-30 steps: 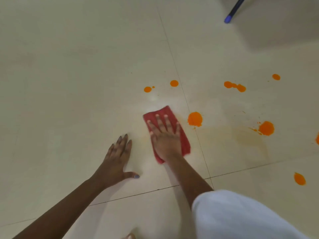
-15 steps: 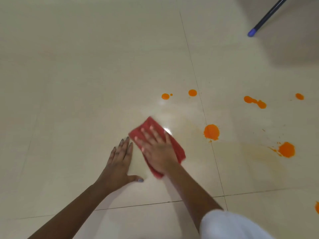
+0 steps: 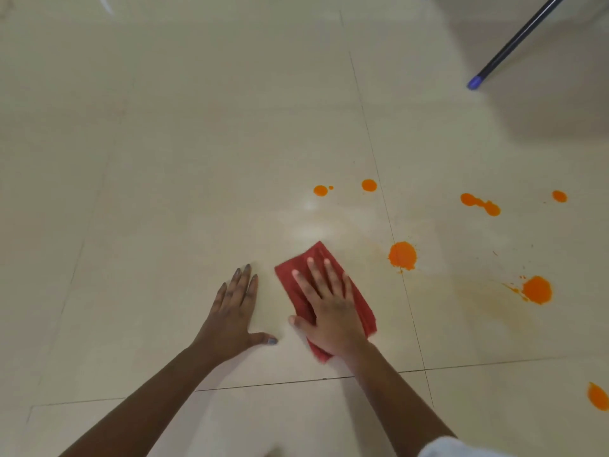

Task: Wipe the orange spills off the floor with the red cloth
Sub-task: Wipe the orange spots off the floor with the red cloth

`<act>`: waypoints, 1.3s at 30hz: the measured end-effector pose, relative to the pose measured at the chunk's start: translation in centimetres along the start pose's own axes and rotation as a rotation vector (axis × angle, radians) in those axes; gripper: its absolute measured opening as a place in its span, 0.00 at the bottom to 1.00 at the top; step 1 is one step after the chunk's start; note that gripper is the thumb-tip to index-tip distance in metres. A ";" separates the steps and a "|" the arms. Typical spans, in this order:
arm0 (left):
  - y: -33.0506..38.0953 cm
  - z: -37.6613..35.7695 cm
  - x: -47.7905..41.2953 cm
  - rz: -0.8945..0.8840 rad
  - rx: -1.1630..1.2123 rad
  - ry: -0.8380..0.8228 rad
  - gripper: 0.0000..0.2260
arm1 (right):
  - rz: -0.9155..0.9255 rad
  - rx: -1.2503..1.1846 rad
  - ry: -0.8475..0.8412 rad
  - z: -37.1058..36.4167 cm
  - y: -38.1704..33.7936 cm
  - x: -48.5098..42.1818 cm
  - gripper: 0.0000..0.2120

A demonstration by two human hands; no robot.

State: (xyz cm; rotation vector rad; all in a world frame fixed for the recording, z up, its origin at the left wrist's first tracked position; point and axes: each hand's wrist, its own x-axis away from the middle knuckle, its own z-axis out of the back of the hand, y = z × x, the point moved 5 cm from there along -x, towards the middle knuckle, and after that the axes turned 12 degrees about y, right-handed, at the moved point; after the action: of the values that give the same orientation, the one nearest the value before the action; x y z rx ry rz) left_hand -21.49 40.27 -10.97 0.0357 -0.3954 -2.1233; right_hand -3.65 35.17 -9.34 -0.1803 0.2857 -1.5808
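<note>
My right hand [image 3: 331, 308] lies flat on the folded red cloth [image 3: 361, 303], pressing it to the cream tiled floor [image 3: 197, 159]. My left hand [image 3: 235, 311] rests palm-down on the floor just left of the cloth, fingers spread, holding nothing. Several orange spills dot the tiles: a large blot [image 3: 402, 255] just right of the cloth, another [image 3: 537, 290] further right, two small drops [image 3: 320, 190] [image 3: 369, 185] beyond the cloth, a double blot [image 3: 479, 203], a spot [image 3: 559, 196] far right, and one [image 3: 598, 395] at the right edge. A faint orange smear surrounds the cloth.
A dark pole with a blue tip [image 3: 474, 82] slants down to the floor at the upper right, beside a shadowed patch. A white sleeve [image 3: 458, 448] shows at the bottom right. Tile joints cross near the cloth.
My right hand slid the cloth left toward my left hand, then back right a little. The view shifted, so the spills sit further right and lower in frame.
</note>
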 end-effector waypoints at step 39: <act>-3.7 3.7 -8.4 -0.008 -0.068 -0.072 0.52 | -0.351 0.115 -0.075 0.1 1.2 -4.4 0.28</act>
State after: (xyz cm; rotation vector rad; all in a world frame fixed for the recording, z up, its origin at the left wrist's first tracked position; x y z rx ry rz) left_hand -20.52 50.04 -9.64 -0.0788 -0.3664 -2.1492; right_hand -2.32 39.58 -9.36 -0.2085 0.1065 -1.9276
